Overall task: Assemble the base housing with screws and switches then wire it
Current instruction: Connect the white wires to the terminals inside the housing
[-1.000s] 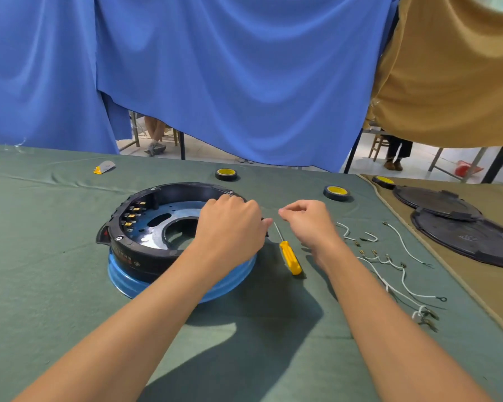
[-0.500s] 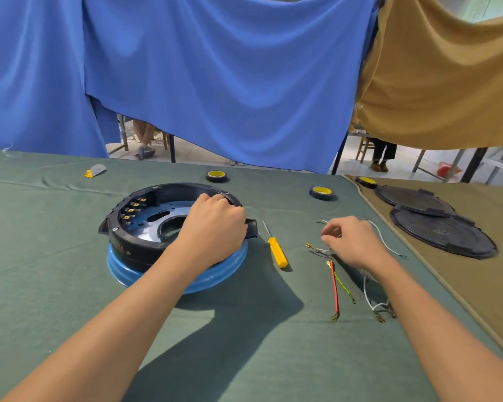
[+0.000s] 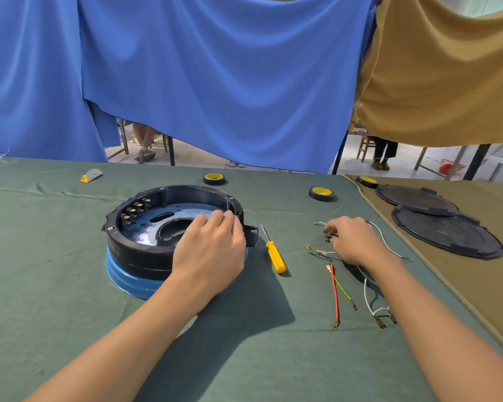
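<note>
gripping the round black plastic housing (image 3: 134,252) at 4 o'clock, the left hand (image 3: 212,250) curls tight. the right hand (image 3: 353,242) pinches a white wire (image 3: 382,239).

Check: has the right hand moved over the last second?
Yes. The right hand went rightward, from just beside the screwdriver tip to the wires, where it pinches one.

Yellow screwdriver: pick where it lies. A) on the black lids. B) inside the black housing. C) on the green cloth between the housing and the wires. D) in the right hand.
C: the yellow screwdriver lies on the green cloth, untouched, between the base housing under the left hand and the wires at the right hand.
</note>
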Tool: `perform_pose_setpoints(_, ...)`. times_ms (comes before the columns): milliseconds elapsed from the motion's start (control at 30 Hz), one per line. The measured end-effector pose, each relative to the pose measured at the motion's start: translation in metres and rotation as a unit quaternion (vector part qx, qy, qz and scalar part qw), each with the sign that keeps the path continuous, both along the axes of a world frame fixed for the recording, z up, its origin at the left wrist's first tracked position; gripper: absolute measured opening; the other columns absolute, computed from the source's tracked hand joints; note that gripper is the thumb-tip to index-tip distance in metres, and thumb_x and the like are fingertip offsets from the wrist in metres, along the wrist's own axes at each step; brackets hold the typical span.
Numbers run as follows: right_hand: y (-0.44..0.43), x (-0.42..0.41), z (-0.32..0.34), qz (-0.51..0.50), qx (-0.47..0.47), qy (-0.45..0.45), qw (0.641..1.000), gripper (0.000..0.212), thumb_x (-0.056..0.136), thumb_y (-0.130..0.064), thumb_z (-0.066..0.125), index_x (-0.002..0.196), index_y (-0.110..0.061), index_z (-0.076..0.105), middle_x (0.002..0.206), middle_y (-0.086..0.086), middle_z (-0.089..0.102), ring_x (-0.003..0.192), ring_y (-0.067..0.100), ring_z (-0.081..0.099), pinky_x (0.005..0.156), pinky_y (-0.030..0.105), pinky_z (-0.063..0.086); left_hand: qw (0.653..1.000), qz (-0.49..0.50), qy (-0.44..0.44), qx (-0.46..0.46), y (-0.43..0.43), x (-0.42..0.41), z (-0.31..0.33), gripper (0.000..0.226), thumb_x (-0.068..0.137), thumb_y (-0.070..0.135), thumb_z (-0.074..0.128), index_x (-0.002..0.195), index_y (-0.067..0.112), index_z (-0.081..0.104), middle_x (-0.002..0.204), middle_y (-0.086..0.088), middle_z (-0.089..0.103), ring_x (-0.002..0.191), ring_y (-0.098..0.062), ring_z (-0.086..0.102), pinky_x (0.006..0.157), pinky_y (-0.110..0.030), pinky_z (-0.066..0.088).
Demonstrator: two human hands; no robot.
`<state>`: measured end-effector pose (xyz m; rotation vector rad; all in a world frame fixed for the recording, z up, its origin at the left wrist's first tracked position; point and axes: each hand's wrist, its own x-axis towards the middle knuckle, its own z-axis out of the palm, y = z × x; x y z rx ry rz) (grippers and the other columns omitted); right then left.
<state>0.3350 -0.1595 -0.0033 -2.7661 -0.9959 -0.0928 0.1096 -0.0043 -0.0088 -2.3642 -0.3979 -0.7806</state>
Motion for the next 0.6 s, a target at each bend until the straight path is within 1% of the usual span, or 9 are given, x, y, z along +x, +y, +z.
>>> perform_pose_setpoints(100, 0.001, 0.0, 0.001, 0.042, 0.038, 0.022, 0.998, 0.031, 0.091, -0.006, 0.059, 0.116, -0.023, 0.068, 0.114, 0.001, 0.07, 0.109, 0.023, 0.06, 0.096, 0.036, 0.049, 1.0, 0.002, -0.007, -0.006, 0.0, 0.0, -0.001, 0.008, 0.079, 0.015, 0.063, 0.072, 0.013, 0.062, 0.069, -0.003, 0.058, 0.065, -0.024, 0.055, 0.056, -0.034, 0.037)
perform_pose_setpoints(167, 0.003, -0.003, 0.001, 0.074, 0.06, 0.045, 0.994, 0.029, 0.09, -0.005, 0.061, 0.113, -0.02, 0.07, 0.109, 0.0, 0.072, 0.106, 0.02, 0.062, 0.095, 0.033, 0.049, 1.0, 0.0, -0.008, -0.012, -0.001, 0.0, -0.003, 0.007, 0.082, 0.016, 0.061, 0.075, 0.012, 0.063, 0.072, -0.003, 0.059, 0.066, -0.024, 0.056, 0.057, -0.034, 0.039)
perform_pose_setpoints(267, 0.003, -0.009, 0.004, 0.113, 0.091, 0.075, 0.987, 0.033, 0.092, -0.003, 0.059, 0.119, -0.018, 0.068, 0.113, 0.0, 0.071, 0.107, 0.015, 0.062, 0.098, 0.028, 0.046, 1.0, 0.0, -0.005, -0.018, -0.001, -0.001, -0.002, 0.009, 0.084, 0.017, 0.059, 0.078, 0.012, 0.064, 0.074, -0.003, 0.06, 0.068, -0.024, 0.057, 0.058, -0.034, 0.042)
perform_pose_setpoints(333, 0.001, -0.014, 0.009, 0.138, 0.119, 0.098, 0.978, 0.035, 0.093, -0.003, 0.057, 0.123, -0.019, 0.066, 0.115, -0.002, 0.07, 0.104, 0.008, 0.062, 0.095, 0.022, 0.044, 1.0, -0.002, -0.006, -0.023, -0.002, -0.002, -0.001, 0.01, 0.085, 0.018, 0.059, 0.079, 0.011, 0.064, 0.074, -0.003, 0.06, 0.068, -0.024, 0.057, 0.058, -0.034, 0.043)
perform_pose_setpoints(367, -0.001, -0.016, 0.012, 0.143, 0.126, 0.102, 0.976, 0.034, 0.094, -0.005, 0.057, 0.123, -0.02, 0.065, 0.115, -0.002, 0.07, 0.102, 0.007, 0.062, 0.094, 0.021, 0.044, 1.0, -0.003, -0.006, -0.024, -0.002, -0.002, -0.001, 0.011, 0.085, 0.018, 0.058, 0.08, 0.011, 0.064, 0.075, -0.003, 0.061, 0.068, -0.024, 0.057, 0.058, -0.034, 0.043)
perform_pose_setpoints(467, -0.015, -0.018, 0.024, 0.13, 0.098, 0.107, 0.981, 0.03, 0.093, -0.014, 0.062, 0.121, -0.023, 0.065, 0.112, -0.003, 0.069, 0.099, 0.01, 0.063, 0.09, 0.026, 0.048, 1.0, -0.003, -0.005, -0.019, -0.002, -0.003, -0.001, 0.012, 0.087, 0.019, 0.057, 0.081, 0.012, 0.064, 0.076, -0.003, 0.062, 0.068, -0.024, 0.058, 0.058, -0.033, 0.041)
perform_pose_setpoints(567, -0.035, -0.018, 0.034, 0.096, 0.038, 0.109, 0.989, 0.026, 0.089, -0.025, 0.068, 0.115, -0.027, 0.067, 0.108, -0.003, 0.071, 0.101, 0.013, 0.063, 0.094, 0.033, 0.048, 1.0, -0.003, -0.011, -0.017, -0.002, -0.003, 0.0, 0.012, 0.086, 0.018, 0.058, 0.078, 0.012, 0.064, 0.073, -0.004, 0.061, 0.067, -0.025, 0.057, 0.057, -0.034, 0.04)
perform_pose_setpoints(600, -0.043, -0.019, 0.036, 0.083, 0.03, 0.109, 0.99, 0.024, 0.088, -0.028, 0.069, 0.112, -0.028, 0.068, 0.107, -0.003, 0.07, 0.1, 0.014, 0.063, 0.092, 0.033, 0.048, 1.0, -0.004, -0.013, -0.02, -0.002, -0.003, 0.0, 0.012, 0.086, 0.018, 0.058, 0.077, 0.011, 0.063, 0.073, -0.005, 0.06, 0.067, -0.026, 0.057, 0.057, -0.035, 0.039)
